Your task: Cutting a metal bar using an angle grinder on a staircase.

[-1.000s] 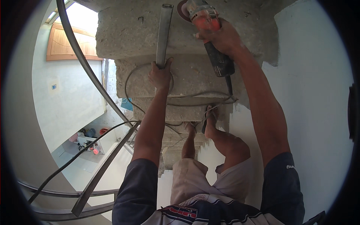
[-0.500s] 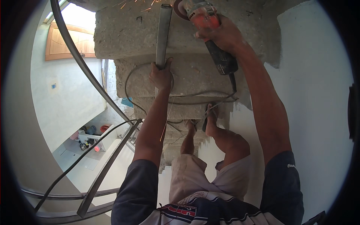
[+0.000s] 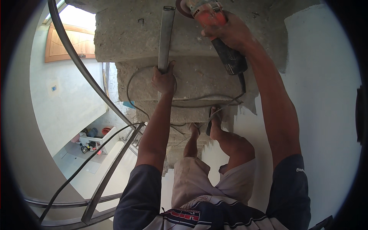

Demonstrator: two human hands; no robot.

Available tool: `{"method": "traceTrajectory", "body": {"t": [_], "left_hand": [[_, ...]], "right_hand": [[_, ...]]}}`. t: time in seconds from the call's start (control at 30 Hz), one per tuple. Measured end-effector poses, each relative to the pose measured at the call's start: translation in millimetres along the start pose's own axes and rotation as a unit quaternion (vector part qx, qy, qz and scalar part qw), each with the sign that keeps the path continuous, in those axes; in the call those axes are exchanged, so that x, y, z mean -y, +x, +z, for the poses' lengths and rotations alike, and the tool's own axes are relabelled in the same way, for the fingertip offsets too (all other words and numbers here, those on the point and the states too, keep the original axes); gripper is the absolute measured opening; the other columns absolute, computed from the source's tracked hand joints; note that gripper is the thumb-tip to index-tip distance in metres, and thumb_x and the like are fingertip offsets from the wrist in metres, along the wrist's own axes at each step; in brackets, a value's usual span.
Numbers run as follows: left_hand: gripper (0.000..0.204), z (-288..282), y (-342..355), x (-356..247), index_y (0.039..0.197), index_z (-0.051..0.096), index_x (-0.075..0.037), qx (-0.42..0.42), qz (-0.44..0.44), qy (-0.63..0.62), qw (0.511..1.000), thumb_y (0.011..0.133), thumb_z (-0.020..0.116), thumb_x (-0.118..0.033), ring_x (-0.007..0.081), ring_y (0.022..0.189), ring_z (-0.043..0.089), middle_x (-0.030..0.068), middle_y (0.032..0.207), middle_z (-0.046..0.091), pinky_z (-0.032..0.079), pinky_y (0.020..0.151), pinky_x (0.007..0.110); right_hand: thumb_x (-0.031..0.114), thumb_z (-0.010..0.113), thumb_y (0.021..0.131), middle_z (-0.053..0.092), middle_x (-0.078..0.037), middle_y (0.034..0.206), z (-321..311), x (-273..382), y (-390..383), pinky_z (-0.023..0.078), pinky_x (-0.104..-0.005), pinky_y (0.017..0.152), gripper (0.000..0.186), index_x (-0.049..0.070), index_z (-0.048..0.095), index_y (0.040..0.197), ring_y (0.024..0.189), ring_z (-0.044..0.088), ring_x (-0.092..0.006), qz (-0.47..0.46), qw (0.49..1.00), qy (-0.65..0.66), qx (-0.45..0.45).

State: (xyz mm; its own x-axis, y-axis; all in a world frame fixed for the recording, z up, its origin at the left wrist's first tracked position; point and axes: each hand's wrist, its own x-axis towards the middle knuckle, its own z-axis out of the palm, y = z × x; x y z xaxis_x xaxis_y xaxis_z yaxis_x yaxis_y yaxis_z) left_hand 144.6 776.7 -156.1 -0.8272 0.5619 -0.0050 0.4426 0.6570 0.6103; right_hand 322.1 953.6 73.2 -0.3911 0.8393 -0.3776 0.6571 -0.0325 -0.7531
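My left hand [image 3: 164,80] is closed around a grey rectangular metal tube [image 3: 166,38], whose open end points away from me over the concrete steps. In my right hand [image 3: 234,32] is an angle grinder [image 3: 209,16] with an orange-red front and a black body [image 3: 230,57]. Its reddish-brown disc [image 3: 184,7] sits just right of the tube's far end, with a small gap between them. No sparks show now. A dark cord [image 3: 242,82] runs from the grinder's rear down across the steps.
Rough concrete stairs [image 3: 207,78] descend toward my feet, with looped cable across them. A curved metal railing [image 3: 76,57] and a slanted bar [image 3: 111,172] stand at left, above a lower room with a cluttered counter [image 3: 94,140]. A white wall [image 3: 322,96] rises at right.
The spray of sparks at the tube's far end is gone. The grinder has shifted slightly right and toward me; my left hand still holds the tube in nearly the same place.
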Motion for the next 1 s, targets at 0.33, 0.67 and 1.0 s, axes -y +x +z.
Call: {"method": "traceTrajectory", "body": {"t": [0.33, 0.67, 1.0], "left_hand": [[0.068, 1.0, -2.6, -3.2, 0.076, 0.053, -0.003, -0.019, 0.013, -0.014, 1.000, 0.066, 0.085, -0.063, 0.0464, 0.071, 0.064, 0.0205, 0.069, 0.065, 0.046, 0.063, 0.054], [0.064, 8.7, -13.7, 20.9, 0.080, 0.060, -0.005, -0.029, 0.015, 0.008, 0.999, 0.067, 0.084, -0.063, 0.0458, 0.071, 0.065, 0.0199, 0.071, 0.067, 0.047, 0.063, 0.054], [0.067, 1.1, -16.9, 12.7, 0.092, 0.063, -0.007, 0.035, -0.021, 0.022, 0.999, 0.068, 0.082, -0.067, 0.0449, 0.080, 0.068, 0.0173, 0.078, 0.070, 0.048, 0.073, 0.056]], "right_hand": [[0.040, 0.083, 0.069, 0.070, -0.009, 0.091, -1.8, -6.4, 12.3, 0.050, -0.0329, 0.076, 0.058, 0.001, 0.066, 0.109, 0.080, 0.066, -0.0177, -0.013, 0.999, -0.035, 0.005], [0.043, 0.082, 0.062, 0.074, -0.011, 0.093, 13.2, -6.5, 13.6, 0.053, -0.0349, 0.081, 0.057, 0.004, 0.073, 0.102, 0.087, 0.070, -0.0244, 0.009, 0.997, -0.076, -0.009], [0.036, 0.083, 0.073, 0.065, -0.019, 0.127, 9.5, 31.9, -11.4, 0.050, -0.0420, 0.097, 0.070, 0.008, 0.061, 0.133, 0.115, 0.064, -0.0339, 0.119, 0.986, -0.112, -0.033]]}}
